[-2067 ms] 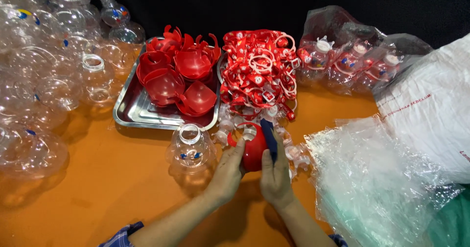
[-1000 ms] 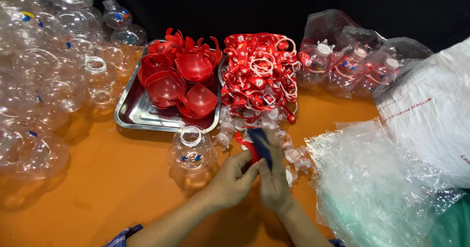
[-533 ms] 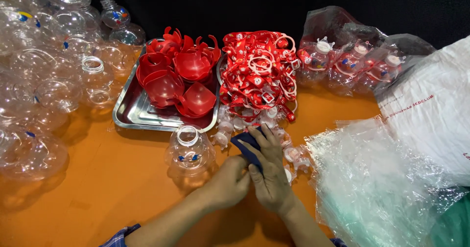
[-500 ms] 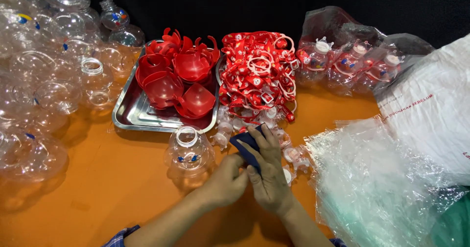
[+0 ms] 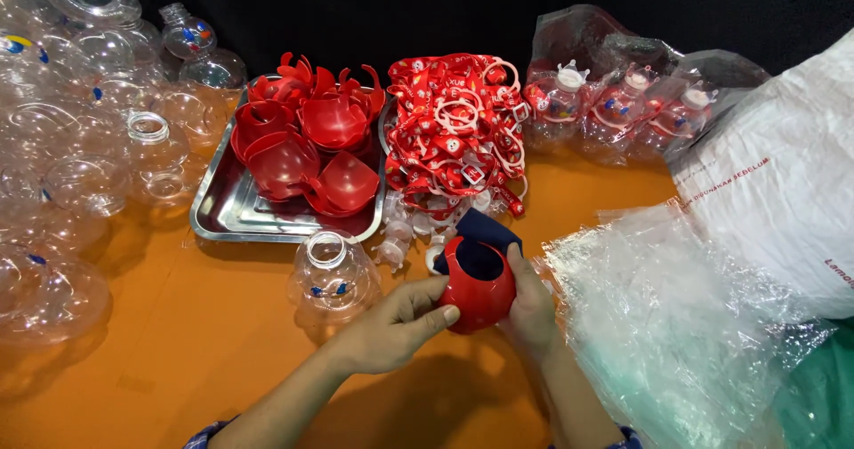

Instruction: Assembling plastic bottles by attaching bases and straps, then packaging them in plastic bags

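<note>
My two hands hold a red plastic cup [image 5: 478, 291] low over the orange table, near its front middle. A dark blue cloth [image 5: 485, 237] is stuffed into the cup's mouth and sticks out above it. My left hand [image 5: 398, 323] presses fingertips on the cup's left side. My right hand [image 5: 531, 305] wraps its right side, thumb on the cloth. Just left of them stands a clear round plastic bottle [image 5: 334, 274], upright and uncapped.
A steel tray [image 5: 222, 222] with several red cups [image 5: 302, 151] sits behind. Right of it lies a heap of red and white straps [image 5: 455, 129] and small white caps [image 5: 396, 235]. Clear bottles [image 5: 71, 146] crowd the left. Plastic bags [image 5: 676, 315] cover the right; finished bottles [image 5: 623, 102] lie at back right.
The blue cloth, earlier wiped over the cup's outside, now sits inside its mouth. The cup has turned so its red side faces me. Both hands stayed in place.
</note>
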